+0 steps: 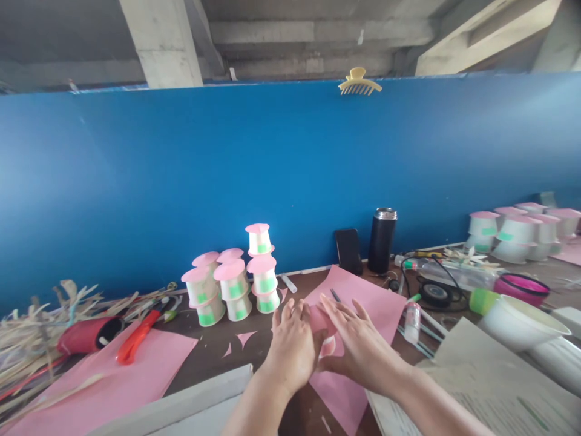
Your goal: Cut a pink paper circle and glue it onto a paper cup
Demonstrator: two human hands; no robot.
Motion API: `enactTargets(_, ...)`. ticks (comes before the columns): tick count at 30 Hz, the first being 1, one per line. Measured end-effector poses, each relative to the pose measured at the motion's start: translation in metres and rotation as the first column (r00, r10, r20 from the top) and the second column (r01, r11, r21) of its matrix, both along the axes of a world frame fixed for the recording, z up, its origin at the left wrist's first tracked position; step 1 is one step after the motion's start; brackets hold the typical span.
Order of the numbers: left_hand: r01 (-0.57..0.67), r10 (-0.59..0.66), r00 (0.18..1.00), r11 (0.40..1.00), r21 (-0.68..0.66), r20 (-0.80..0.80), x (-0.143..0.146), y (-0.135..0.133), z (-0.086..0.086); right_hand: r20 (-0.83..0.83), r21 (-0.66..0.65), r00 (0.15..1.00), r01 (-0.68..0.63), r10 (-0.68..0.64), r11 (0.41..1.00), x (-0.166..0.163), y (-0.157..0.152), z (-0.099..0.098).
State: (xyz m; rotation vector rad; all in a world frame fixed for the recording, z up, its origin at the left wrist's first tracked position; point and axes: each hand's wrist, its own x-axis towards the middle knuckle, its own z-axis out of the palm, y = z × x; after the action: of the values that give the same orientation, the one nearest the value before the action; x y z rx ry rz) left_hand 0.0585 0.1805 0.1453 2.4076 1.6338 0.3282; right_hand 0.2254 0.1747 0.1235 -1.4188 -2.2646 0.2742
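Both my hands are together low in the middle of the head view, above a large pink paper sheet (363,297). My left hand (293,345) and my right hand (356,336) grip a small pink paper piece (322,322) from its two sides. Their fingers reach along its far edge, and the thumbs lie on the near side. A patch of white and pink (328,346) shows between the thumbs; what it belongs to is partly hidden. The dark tip of a thin tool (334,295) lies beyond my right fingers.
Stacked paper cups (231,281) with pink discs stand left of centre, more cups (521,227) far right. A black bottle (382,242) and phone (348,251) lean near the blue partition (290,163). Orange-handled cutter (136,339) left; white bowl (524,321) and printed papers (494,381) right.
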Motion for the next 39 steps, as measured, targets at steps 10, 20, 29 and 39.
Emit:
enactTargets(10, -0.021, 0.021, 1.000, 0.999, -0.036, -0.001, 0.0000, 0.0009, 0.0022, 0.014, 0.018, 1.000, -0.006, 0.005, 1.000, -0.0005, 0.0001, -0.0005)
enactTargets(20, -0.016, 0.012, 0.998, 0.998, 0.059, 0.063, -0.0014, 0.0011, 0.0002, -0.012, 0.083, 1.000, -0.026, 0.027, 0.996, 0.0017, 0.0029, -0.0056)
enactTargets(29, -0.001, -0.013, 0.993, 0.992, 0.127, 0.116, -0.0013, 0.0038, -0.0067, -0.037, 0.064, 0.999, -0.014, 0.016, 0.998, -0.0004, 0.0003, -0.0025)
enactTargets(39, -0.003, 0.005, 0.984, 1.000, -0.013, 0.177, -0.0087, 0.0075, -0.0032, -0.130, -0.003, 0.990, -0.053, 0.053, 0.999, 0.0044, 0.0022, -0.0005)
